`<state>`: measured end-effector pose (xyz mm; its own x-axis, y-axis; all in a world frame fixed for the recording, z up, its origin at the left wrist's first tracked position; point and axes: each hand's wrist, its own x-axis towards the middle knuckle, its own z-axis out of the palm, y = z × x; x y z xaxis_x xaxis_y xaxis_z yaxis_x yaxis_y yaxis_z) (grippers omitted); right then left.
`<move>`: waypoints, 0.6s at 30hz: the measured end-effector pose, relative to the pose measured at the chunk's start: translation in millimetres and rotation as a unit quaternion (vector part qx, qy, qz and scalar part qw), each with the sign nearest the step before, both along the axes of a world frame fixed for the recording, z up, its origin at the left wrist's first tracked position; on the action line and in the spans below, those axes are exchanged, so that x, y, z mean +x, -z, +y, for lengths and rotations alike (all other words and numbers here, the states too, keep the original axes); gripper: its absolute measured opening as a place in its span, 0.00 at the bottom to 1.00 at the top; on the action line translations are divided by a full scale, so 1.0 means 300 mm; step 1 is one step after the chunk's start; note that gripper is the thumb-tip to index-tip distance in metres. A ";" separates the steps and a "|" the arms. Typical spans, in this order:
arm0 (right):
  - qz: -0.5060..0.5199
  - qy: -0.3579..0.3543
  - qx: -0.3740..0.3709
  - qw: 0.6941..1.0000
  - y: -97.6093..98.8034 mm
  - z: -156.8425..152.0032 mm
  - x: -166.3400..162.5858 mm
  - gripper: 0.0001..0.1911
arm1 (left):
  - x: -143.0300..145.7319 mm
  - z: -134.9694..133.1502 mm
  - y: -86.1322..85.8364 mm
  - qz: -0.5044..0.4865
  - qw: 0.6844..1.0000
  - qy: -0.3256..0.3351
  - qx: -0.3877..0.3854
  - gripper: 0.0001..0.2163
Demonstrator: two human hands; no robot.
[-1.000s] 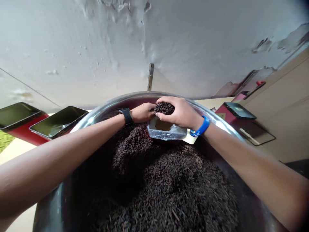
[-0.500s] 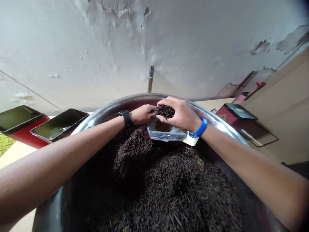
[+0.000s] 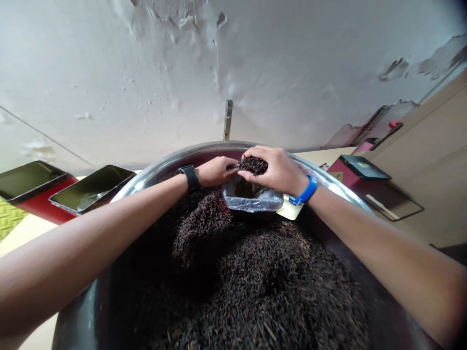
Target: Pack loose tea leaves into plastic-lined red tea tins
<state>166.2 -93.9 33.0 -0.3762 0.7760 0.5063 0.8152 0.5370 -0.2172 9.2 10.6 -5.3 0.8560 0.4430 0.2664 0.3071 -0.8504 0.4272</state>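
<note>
A big steel basin in front of me holds a heap of dark dried tea leaves. At its far side stands a small container lined with a clear plastic bag. My right hand, with a blue wristband, is cupped shut on a handful of tea leaves just above the bag's mouth. My left hand, with a black watch, is closed at the bag's left edge; whether it grips the bag is hidden. Some dark leaves lie inside the bag.
Two open red tins with metallic insides sit at the left on a pale table. Another red tin with a dark lid is at the right, beside a flat lid. A peeling white wall rises behind.
My right hand has tipped slightly over the bag and more dark leaves now show inside it. My left hand has stayed put.
</note>
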 end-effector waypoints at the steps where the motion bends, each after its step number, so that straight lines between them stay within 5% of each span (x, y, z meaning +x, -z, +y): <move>1: -0.003 0.001 -0.002 1.000 0.000 0.001 0.001 0.15 | -0.001 0.001 0.000 -0.003 1.000 0.003 0.000 0.13; 18: 0.064 -0.034 -0.086 0.994 -0.012 0.001 0.010 0.21 | -0.016 0.002 -0.007 -0.018 1.000 0.013 -0.018 0.14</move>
